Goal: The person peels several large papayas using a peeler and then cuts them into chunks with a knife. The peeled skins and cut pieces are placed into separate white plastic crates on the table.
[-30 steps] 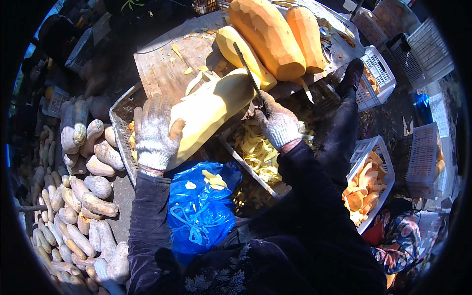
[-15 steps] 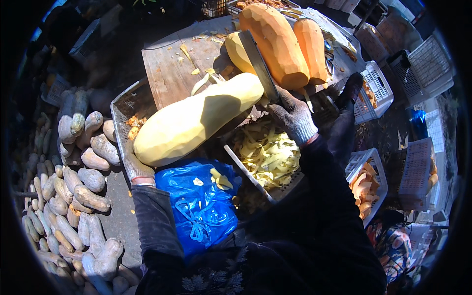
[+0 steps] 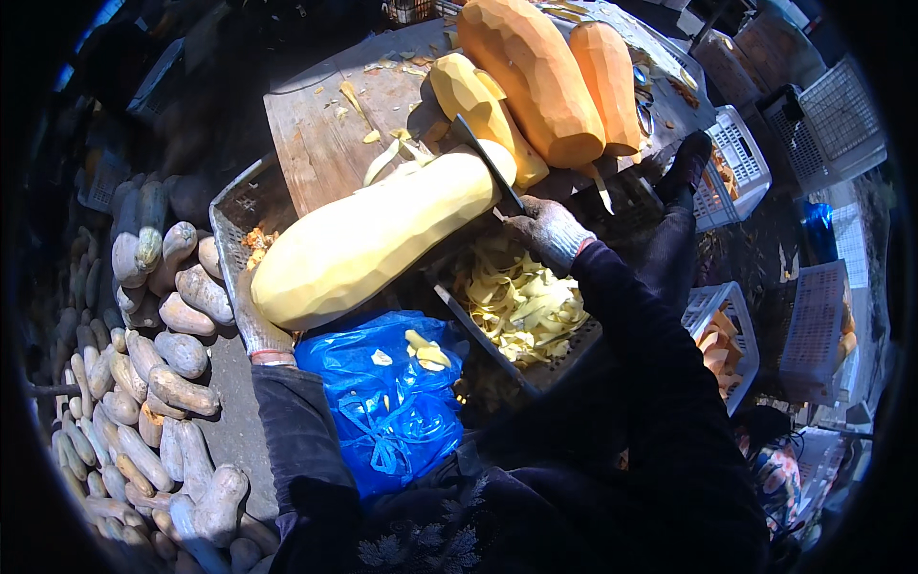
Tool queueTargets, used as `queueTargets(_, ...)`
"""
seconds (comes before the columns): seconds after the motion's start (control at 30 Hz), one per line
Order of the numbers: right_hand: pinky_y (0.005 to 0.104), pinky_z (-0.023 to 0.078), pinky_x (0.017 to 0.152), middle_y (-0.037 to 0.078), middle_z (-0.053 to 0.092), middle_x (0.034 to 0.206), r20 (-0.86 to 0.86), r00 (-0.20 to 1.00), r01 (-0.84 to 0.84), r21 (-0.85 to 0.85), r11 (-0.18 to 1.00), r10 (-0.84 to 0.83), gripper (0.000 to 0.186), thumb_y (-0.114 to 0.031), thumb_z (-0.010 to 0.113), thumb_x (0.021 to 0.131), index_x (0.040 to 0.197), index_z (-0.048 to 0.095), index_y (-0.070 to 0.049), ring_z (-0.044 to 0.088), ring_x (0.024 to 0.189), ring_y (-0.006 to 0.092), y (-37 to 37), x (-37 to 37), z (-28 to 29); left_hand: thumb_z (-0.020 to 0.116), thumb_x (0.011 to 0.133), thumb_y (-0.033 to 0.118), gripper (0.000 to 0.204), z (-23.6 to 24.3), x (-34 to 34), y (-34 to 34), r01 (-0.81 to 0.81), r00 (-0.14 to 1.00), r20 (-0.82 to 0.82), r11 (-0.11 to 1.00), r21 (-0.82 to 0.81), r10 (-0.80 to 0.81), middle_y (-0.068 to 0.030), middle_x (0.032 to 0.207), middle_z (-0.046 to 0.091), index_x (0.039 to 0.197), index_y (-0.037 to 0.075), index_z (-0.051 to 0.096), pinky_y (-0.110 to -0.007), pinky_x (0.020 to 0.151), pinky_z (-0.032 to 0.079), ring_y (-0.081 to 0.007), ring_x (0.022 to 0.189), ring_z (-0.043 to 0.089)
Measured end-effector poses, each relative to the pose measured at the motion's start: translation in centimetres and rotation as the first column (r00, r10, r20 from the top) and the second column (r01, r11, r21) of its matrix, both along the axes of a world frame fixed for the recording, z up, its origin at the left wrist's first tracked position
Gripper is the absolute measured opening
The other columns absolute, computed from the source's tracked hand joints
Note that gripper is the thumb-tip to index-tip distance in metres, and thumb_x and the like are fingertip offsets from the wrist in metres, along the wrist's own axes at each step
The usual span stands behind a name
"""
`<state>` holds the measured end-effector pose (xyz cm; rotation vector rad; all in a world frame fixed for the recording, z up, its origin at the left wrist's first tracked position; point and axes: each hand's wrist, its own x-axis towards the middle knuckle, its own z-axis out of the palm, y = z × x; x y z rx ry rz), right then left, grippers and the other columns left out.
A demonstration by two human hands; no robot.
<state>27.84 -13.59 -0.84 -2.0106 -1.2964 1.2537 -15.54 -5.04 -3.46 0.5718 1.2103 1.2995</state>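
A big peeled pale-yellow squash (image 3: 373,244) lies slantwise in front of me, its lower left end in my left hand (image 3: 258,320). That hand wears a pale knit glove; its fingers are partly hidden behind the squash. My right hand (image 3: 550,234), in a dirt-stained glove, grips a knife (image 3: 490,165) whose dark blade lies across the squash's upper right end. Whether the blade has sunk into the flesh I cannot tell. Just beyond stand a peeled yellow squash (image 3: 469,100) and two peeled orange ones, a large squash (image 3: 535,81) and a smaller squash (image 3: 606,91).
A wooden board (image 3: 320,124) with peel scraps lies beyond the squash. A crate of pale peelings (image 3: 526,301) sits below my right hand, beside a tied blue plastic bag (image 3: 392,411). Unpeeled squashes (image 3: 182,392) cover the ground at left; white crates (image 3: 732,167) stand at right.
The knife has come down and nearer, from standing tall beyond the squash's end to lying across it. My right hand moved down and slightly left. My left hand keeps its hold.
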Motion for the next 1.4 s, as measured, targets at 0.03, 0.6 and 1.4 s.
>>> queueTargets(0.03,0.0299,0.047,0.053,0.003,0.059,0.07,-0.024,0.999,0.021,-0.011,1.0,-0.021,0.034,-0.027,0.061,0.095,0.123,0.061,-0.007,0.054,0.055,0.0127,-0.3,0.5,-0.9,0.052,0.097,0.041,0.05,-0.1,0.4,0.3,0.006,1.0,0.024,1.0,-0.01,-0.005,-0.0125,0.121,0.066,0.128,0.003,0.06,-0.038,0.093,0.049,-0.0263,0.108,0.064)
queueTargets(0.6,0.0389,0.053,0.079,0.014,0.069,0.092,0.426,0.762,-0.64,0.383,0.666,0.488,0.022,-0.024,0.062,0.087,0.097,0.069,-0.006,0.068,0.086,0.0322,5.5,6.6,-6.8,0.059,0.091,0.036,0.042,2.3,3.6,2.5,-0.084,0.973,-0.204,0.99,0.116,0.107,-0.0098,0.11,0.069,0.116,0.002,0.065,-0.034,0.087,0.049,-0.024,0.095,0.065)
queueTargets(1.4,0.0455,0.05,0.083,0.021,0.069,0.095,0.381,0.923,-0.121,0.164,0.979,0.05,0.041,-0.035,0.057,0.093,0.121,0.062,-0.004,0.066,0.092,0.0372,1.4,-1.8,2.0,0.063,0.089,0.033,0.039,0.9,2.0,2.9,-0.096,0.986,-0.123,0.989,0.116,0.11,-0.0098,0.11,0.068,0.118,0.006,0.065,-0.036,0.089,0.049,-0.0241,0.098,0.064)
